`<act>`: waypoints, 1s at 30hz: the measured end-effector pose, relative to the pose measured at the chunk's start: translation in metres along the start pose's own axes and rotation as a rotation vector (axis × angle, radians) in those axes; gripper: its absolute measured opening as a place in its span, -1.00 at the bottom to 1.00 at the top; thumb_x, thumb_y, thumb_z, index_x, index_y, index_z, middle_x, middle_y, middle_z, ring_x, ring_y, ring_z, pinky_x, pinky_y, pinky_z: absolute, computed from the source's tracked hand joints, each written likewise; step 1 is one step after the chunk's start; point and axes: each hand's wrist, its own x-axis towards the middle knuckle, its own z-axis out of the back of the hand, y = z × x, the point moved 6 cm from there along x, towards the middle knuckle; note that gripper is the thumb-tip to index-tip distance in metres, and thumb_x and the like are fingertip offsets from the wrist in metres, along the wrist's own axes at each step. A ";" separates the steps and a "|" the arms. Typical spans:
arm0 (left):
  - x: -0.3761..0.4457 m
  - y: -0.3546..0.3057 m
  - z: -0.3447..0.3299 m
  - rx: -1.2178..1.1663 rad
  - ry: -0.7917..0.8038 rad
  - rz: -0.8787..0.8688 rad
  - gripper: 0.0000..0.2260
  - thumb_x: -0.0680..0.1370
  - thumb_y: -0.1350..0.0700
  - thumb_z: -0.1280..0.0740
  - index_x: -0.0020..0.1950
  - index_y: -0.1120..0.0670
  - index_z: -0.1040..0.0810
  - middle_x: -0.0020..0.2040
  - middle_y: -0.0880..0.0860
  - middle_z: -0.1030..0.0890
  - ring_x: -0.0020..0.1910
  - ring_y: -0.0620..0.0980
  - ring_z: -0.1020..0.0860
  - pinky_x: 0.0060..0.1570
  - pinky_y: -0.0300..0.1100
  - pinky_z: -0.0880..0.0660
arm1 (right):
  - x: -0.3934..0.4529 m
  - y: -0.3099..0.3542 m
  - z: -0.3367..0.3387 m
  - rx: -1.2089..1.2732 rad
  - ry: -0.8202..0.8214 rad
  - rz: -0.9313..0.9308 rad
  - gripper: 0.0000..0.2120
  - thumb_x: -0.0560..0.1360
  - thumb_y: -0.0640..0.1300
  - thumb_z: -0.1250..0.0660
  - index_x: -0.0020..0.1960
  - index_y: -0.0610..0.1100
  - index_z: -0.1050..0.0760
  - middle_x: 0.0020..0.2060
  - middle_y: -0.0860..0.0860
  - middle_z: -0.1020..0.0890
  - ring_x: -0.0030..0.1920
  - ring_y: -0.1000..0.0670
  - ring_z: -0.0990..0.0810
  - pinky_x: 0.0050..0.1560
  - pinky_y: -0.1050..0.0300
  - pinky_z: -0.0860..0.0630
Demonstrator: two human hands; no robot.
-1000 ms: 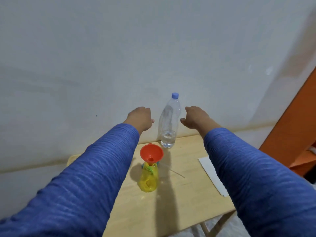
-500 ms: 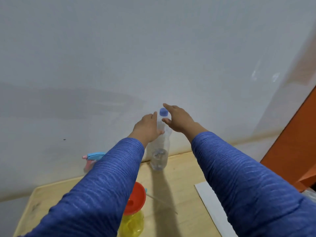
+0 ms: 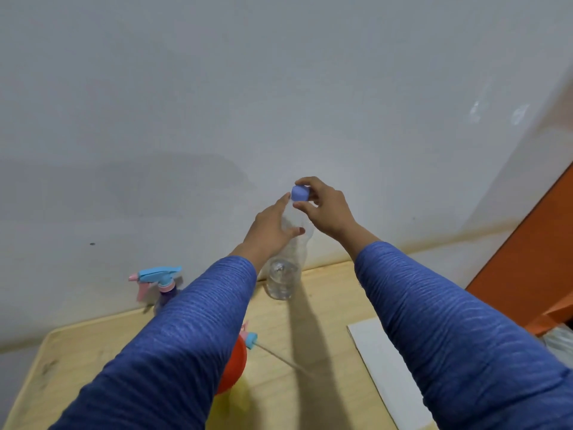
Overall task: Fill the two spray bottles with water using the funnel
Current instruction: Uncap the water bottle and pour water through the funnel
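A clear water bottle point(image 3: 286, 262) stands upright at the far edge of the wooden bench point(image 3: 310, 352), close against the white wall point(image 3: 279, 88). The left hand point(image 3: 273, 231) wraps the bottle's upper body, its grip pressed around the plastic with the thumb across the front. The right hand point(image 3: 325, 209) sits at the top, its grip pinching the blue cap point(image 3: 300, 193) between thumb and fingers; the cap is on the neck. A little water fills only the bottom of the bottle.

At about 9 o'clock from the water bottle, a purple spray bottle point(image 3: 164, 294) stands by the wall with its blue and pink trigger head point(image 3: 156, 276) fitted; its contents cannot be made out. At about 7 o'clock, near the front of the bench, an orange funnel point(image 3: 235, 364) rests in a yellow spray bottle point(image 3: 229, 408), both largely hidden behind the left sleeve point(image 3: 173, 352). Just beside the funnel lies a loose trigger head point(image 3: 251, 339) with its dip tube point(image 3: 285, 361) trailing towards 4 o'clock. A white sheet point(image 3: 381, 367) lies on the bench at about 5 o'clock from the water bottle, partly under the right sleeve point(image 3: 449, 336).
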 end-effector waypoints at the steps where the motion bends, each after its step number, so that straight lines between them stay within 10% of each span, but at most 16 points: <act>1: -0.005 -0.002 -0.003 -0.014 0.005 -0.008 -0.29 0.48 -0.03 -0.39 0.52 -0.11 -0.08 0.32 0.11 -0.45 0.28 0.08 -0.41 0.18 -0.16 -0.34 | -0.007 0.001 0.004 -0.006 -0.007 -0.002 -0.66 0.46 -0.18 -0.40 0.21 -0.10 -0.47 0.06 -0.03 -0.62 -0.05 0.10 -0.57 0.09 0.22 -0.46; 17: -0.129 -0.046 -0.054 -0.239 0.140 -0.087 -0.29 0.43 -0.05 -0.44 0.47 -0.02 -0.15 0.39 0.05 -0.38 0.25 0.04 -0.45 0.25 -0.06 -0.41 | -0.160 0.025 0.067 -0.122 -0.156 -0.148 -0.66 0.43 -0.15 -0.42 0.20 -0.09 -0.50 0.02 -0.06 -0.65 0.01 -0.03 -0.63 0.11 0.11 -0.52; 30: -0.146 -0.044 -0.078 -0.540 -0.055 -0.025 -0.38 0.36 -0.05 -0.50 0.36 -0.12 -0.32 0.31 -0.16 -0.41 0.26 -0.14 -0.43 0.26 -0.14 -0.40 | -0.157 0.012 0.076 0.119 -0.229 -0.149 -0.71 0.31 -0.01 -0.53 0.01 -0.02 -0.62 -0.05 0.09 -0.63 -0.07 0.12 -0.57 0.00 0.28 -0.50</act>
